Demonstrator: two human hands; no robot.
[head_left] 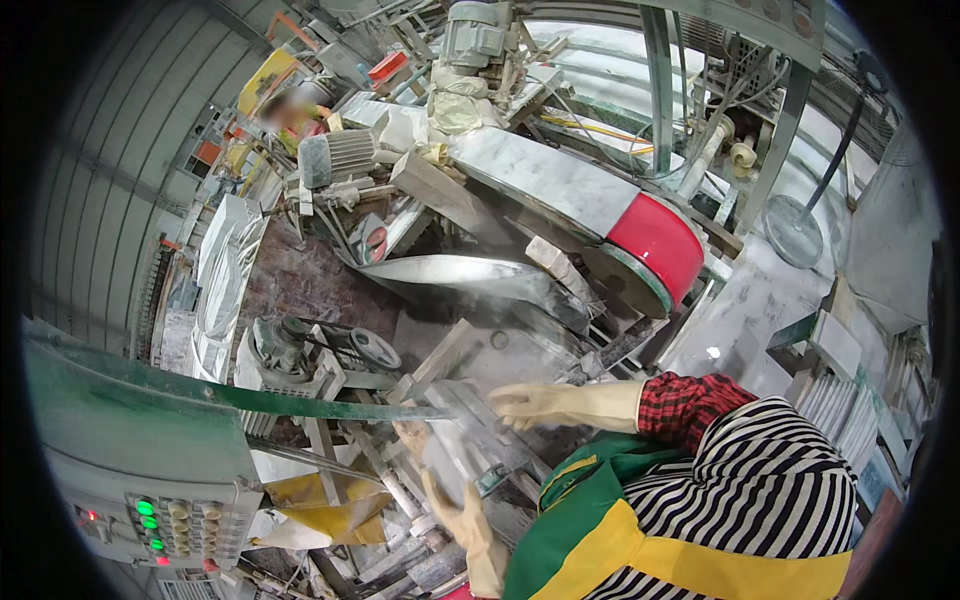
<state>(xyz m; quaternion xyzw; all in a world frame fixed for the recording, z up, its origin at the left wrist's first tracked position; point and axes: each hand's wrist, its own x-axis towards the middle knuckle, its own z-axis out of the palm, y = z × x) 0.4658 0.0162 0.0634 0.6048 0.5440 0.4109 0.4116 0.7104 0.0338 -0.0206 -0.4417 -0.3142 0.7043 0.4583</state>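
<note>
A grey stone piece lies on the machine bed in a haze of dust, and both my gloved hands are on it. My right hand, in a pale yellow glove below a red plaid sleeve, reaches in from the right and lies over its top edge. From the lower edge my left hand comes up and grips the piece's near side. My green and yellow apron and striped cloth fill the lower right.
A green beam crosses just left of the stone. A control panel with lit green and red buttons sits lower left. A red belt guard, grey motor and pulley stand behind. Another person works far back.
</note>
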